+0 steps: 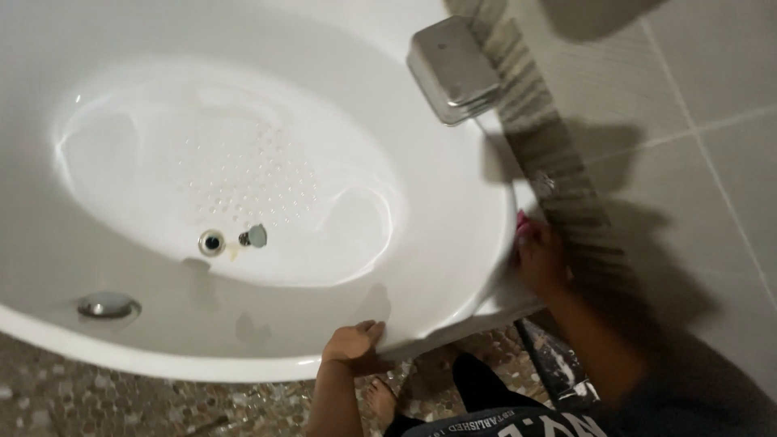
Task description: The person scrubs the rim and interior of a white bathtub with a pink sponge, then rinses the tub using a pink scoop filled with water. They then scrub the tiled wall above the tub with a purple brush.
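A white oval bathtub [243,340] fills most of the head view. My left hand [352,341] rests on its near rim with fingers curled over the edge, holding nothing. My right hand [538,257] is at the tub's right rim by the wall, blurred, closed on a small pink thing [522,220] that I cannot identify, pressed against the rim. The drain [211,241] and its loose stopper [256,235] lie at the tub bottom among raised anti-slip dots.
A metal box-shaped fitting [453,69] sits on the far rim. An overflow cap [106,305] is on the near inner wall. A grey tiled wall [696,121] stands to the right, with a striped tile strip [558,162]. Pebble floor [97,396] lies below; my bare foot [382,398] shows.
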